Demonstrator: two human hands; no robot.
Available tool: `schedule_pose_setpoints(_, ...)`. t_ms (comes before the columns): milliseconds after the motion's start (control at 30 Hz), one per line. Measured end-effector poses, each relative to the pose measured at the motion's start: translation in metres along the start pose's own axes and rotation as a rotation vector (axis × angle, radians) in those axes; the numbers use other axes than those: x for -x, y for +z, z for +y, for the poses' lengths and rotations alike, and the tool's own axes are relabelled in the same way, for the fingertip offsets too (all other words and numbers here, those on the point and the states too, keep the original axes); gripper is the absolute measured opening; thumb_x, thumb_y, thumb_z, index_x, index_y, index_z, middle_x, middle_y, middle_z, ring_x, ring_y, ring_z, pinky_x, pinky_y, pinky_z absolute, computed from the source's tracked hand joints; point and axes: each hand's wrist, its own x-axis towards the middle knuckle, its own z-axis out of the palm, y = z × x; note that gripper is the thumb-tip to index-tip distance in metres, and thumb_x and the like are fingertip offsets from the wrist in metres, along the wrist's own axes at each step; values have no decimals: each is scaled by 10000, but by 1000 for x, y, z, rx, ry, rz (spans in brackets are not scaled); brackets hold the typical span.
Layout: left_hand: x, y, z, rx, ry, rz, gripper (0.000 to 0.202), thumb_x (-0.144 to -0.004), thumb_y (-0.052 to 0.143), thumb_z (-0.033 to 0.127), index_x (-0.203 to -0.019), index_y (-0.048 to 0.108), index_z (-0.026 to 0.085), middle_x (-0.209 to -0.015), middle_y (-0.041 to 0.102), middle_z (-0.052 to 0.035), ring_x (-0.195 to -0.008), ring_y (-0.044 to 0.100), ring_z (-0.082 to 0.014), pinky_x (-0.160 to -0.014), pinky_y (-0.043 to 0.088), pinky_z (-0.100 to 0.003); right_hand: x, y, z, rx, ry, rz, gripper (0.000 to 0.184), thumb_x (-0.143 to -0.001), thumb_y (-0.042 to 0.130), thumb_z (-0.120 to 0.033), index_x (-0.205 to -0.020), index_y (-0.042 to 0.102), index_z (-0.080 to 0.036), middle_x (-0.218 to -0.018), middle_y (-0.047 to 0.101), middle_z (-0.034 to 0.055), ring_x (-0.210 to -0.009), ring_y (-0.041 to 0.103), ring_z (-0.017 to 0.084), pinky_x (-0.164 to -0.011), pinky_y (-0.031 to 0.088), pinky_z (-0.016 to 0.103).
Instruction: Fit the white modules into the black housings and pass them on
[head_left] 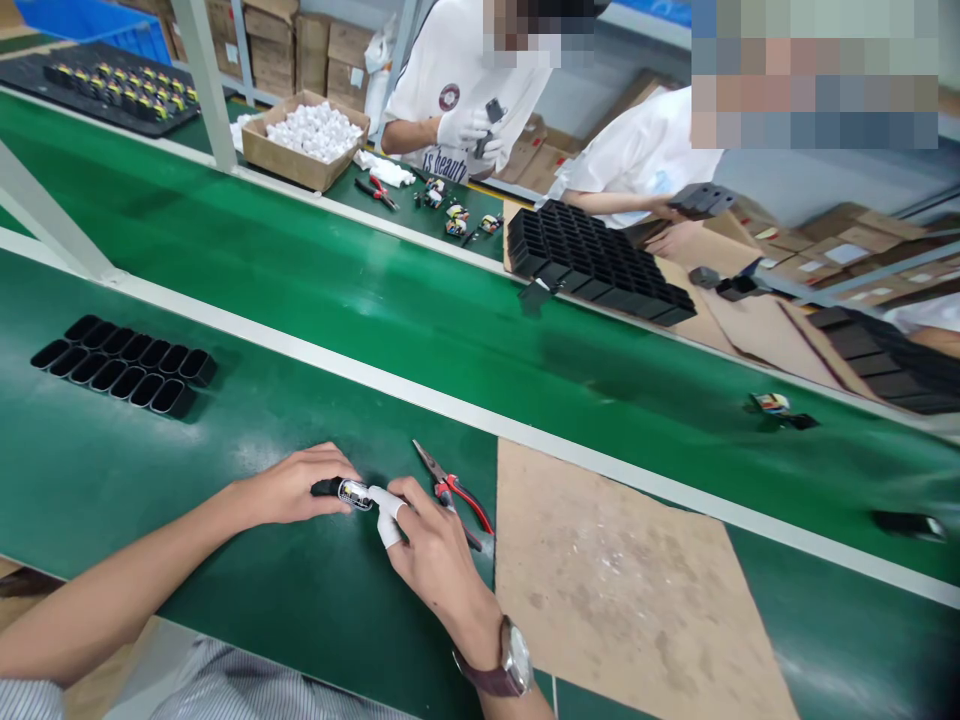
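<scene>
Between my hands, just above the green bench, is a small black plastic housing (327,487) whose open end shows a pale edge and electronic parts (354,493) inside. My left hand (304,483) is closed around the housing from the left. White finger cots cover the thumb and forefinger of my right hand (431,535), and their tips touch the open end, pinched close together. Whether they grip a part there is too small to make out. Beside my right hand lie red-and-black long-nose pliers (448,487).
A cardboard sheet (615,580) lies at right. Black housings (124,365) stand in rows at left. Beyond a white rail, a green conveyor (450,310) carries a circuit assembly (772,403) and a black housing (907,524). Across it, co-workers handle black parts near a box of white pieces (304,150).
</scene>
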Motion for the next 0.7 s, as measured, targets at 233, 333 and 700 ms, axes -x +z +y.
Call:
schedule_pose_setpoints(233, -1, -1, 2, -11, -1, 5, 292, -967, 751, 328, -1213, 708, 175, -1093, 751, -113, -1025, 666, -241, -901, 557, -370, 1, -2, -3, 57, -36, -1, 228, -915, 491, -31, -898, 654, -190, -1078, 691, 72, -688, 638, 154, -586, 459, 297)
schedule_pose_setpoints(333, -1, -1, 2, -8, 9, 6, 296, -969, 748, 332, -1215, 707, 173, -1087, 752, -118, -1019, 668, -245, -897, 562, -380, 4, -2, -6, 87, -13, 21, 256, -904, 468, -19, -883, 653, -195, -1088, 691, 71, -675, 631, 151, -596, 477, 305)
schedule_pose_setpoints(700, -1, 0, 3, -20, -29, 20, 287, -945, 773, 324, -1186, 703, 184, -1082, 748, -103, -1023, 676, -235, -899, 558, -359, 16, -9, -8, 196, 13, 23, 245, -877, 488, -10, -847, 646, -195, -1077, 697, 78, -645, 594, 169, -577, 450, 335)
